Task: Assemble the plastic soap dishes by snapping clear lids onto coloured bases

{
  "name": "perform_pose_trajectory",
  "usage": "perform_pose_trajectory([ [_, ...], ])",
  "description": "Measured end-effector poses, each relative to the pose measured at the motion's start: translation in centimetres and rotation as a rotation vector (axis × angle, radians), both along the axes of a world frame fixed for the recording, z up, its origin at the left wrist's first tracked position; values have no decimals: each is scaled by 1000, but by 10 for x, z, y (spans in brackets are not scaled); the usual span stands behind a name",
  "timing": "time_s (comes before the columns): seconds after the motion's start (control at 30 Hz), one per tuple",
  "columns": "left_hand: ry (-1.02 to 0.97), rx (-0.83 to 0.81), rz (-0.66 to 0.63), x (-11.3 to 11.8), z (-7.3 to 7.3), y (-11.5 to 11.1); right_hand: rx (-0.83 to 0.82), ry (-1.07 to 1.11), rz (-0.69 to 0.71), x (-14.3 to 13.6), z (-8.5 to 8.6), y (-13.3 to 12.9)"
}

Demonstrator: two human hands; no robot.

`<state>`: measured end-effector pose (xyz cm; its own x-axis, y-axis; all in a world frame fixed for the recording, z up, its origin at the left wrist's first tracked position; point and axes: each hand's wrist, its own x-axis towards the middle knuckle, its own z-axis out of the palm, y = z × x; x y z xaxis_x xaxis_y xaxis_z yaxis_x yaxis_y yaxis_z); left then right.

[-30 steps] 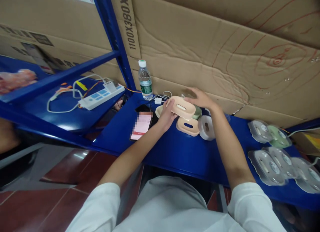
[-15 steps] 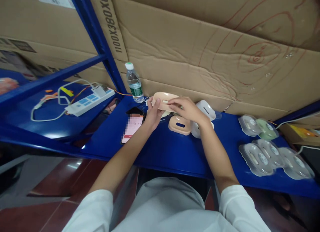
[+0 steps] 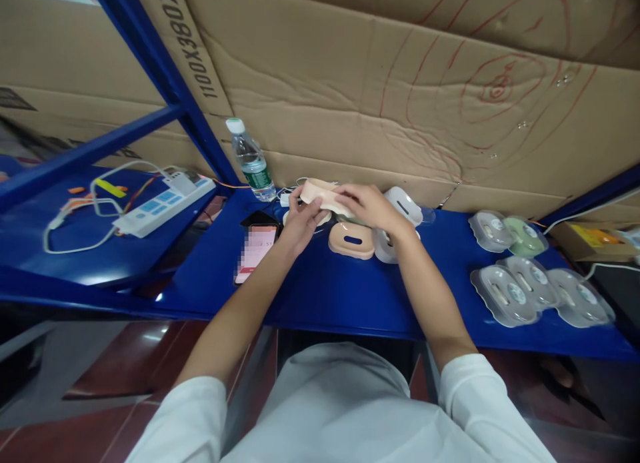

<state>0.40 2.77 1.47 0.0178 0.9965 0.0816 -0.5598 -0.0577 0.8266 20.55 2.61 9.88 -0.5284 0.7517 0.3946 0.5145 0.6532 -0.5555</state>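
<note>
My left hand (image 3: 304, 222) grips a peach-coloured, rounded plastic shell (image 3: 320, 191) by its left end, thumb on the near side. My right hand (image 3: 371, 206) is closed on the right end of the same shell, its fingers partly covering it. The shell is held tilted above the blue table (image 3: 320, 296). A second peach shell (image 3: 351, 241) with a dark oblong slot lies just below my right hand. Two white shells sit beside it: one slotted white shell (image 3: 403, 205) behind my right wrist, another white shell (image 3: 385, 248) partly hidden by my forearm.
A phone (image 3: 256, 250) lies left of my left hand, with a water bottle (image 3: 253, 162) behind. Several clear-lidded packages (image 3: 507, 293) stand at the right. A power strip (image 3: 163, 206) lies on the left shelf. A cardboard wall (image 3: 320, 83) rises behind the table.
The held shell has turned, so its slotted face no longer shows and its edge is in sight. My right hand has closed over its right end. The camera view has shifted slightly.
</note>
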Motion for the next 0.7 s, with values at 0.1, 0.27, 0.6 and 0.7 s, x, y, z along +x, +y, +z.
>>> perform_pose_trajectory([
  [0.1, 13, 28, 4, -5, 5, 0, 32, 66, -93, 15, 2, 7],
  [0.27, -53, 95, 77, -24, 12, 11, 130, 163, -275, 41, -3, 22],
  [0.6, -133, -5, 107, -19, 1, 19, 122, -243, -448, 35, -28, 40],
  [0.7, -100, 24, 91, -18, -1, 18, 127, -177, -376, 36, -24, 36],
])
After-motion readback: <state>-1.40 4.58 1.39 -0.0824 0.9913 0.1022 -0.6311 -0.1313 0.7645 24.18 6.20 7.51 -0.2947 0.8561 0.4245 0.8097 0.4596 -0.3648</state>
